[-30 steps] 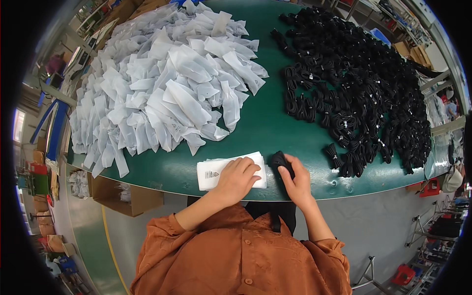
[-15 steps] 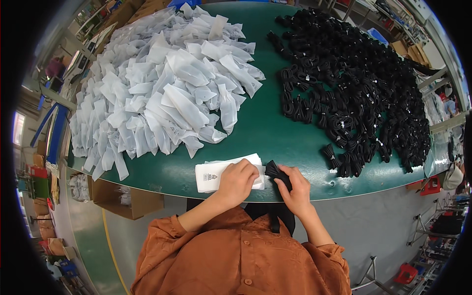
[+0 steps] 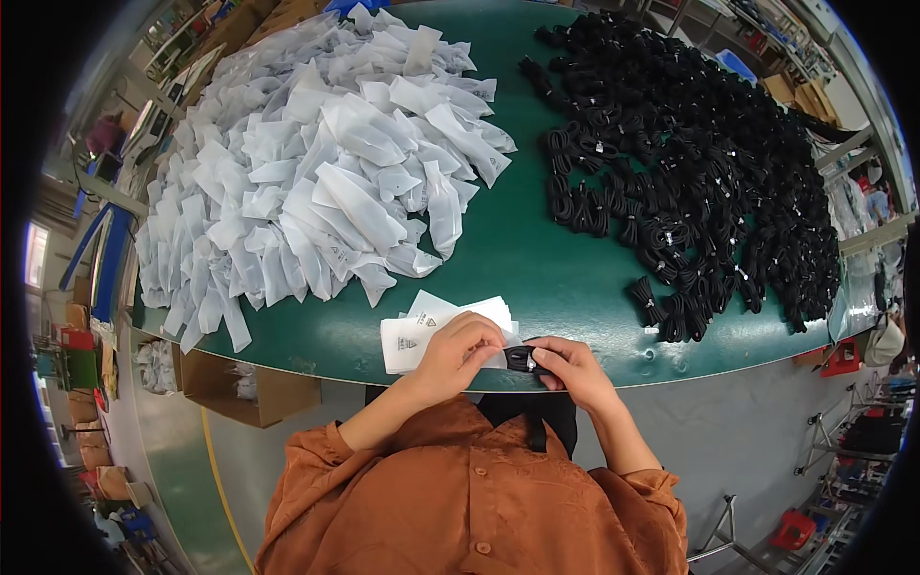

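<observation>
A flat stack of white translucent bags [image 3: 395,345] with small dark print lies at the table's front edge. My left hand [image 3: 456,358] is over the stack, its thumb and fingers pinching the end of the top bag, which is turned askew. My right hand [image 3: 578,374] grips a coiled black cable [image 3: 520,359] between thumb and fingers. The cable's left end meets the bag's edge beside my left fingertips; whether it is inside the bag I cannot tell.
A large heap of filled white bags [image 3: 326,182] covers the table's left side. Many coiled black cables [image 3: 690,182] are piled on the right. The green tabletop [image 3: 517,259] shows between them. A cardboard box [image 3: 251,393] with white bags inside stands below the front edge, at left.
My right hand has brought the cable left and lower, turning it to lie lengthwise against the bag. The top bag has swung askew on the stack under my left hand.
</observation>
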{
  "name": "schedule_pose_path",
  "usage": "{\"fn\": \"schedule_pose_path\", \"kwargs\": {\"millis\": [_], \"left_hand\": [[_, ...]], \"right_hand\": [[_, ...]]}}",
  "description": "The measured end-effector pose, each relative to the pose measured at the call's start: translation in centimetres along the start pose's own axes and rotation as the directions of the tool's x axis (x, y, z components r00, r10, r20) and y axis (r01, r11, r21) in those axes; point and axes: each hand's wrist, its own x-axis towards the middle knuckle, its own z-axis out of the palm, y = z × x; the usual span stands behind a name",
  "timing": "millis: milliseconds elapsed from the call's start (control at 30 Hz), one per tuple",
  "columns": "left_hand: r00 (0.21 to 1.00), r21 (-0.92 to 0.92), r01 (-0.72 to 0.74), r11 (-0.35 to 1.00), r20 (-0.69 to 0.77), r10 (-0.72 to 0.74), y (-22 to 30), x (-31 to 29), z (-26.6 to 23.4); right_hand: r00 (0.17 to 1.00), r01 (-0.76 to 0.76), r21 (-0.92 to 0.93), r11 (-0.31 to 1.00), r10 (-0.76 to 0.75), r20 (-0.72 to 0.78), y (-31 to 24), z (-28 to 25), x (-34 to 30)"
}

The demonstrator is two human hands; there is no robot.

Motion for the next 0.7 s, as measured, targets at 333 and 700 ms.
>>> {"fn": "schedule_pose_path", "kwargs": {"millis": [333, 700], "left_hand": [[0.962, 0.239, -0.273, 0.932, 0.083, 0.260, 1.4, 0.6, 0.1], [0.992, 0.064, -0.126, 0.990, 0.033, 0.124, 2.5, 1.5, -1.8]], "right_hand": [[0.738, 0.422, -0.569, 0.706, -0.632, -0.237, 1.2, 4.4, -0.3], [0.529, 0.708, -0.475, 0.523, -0.838, -0.134, -0.2, 4.8, 0.0]]}}
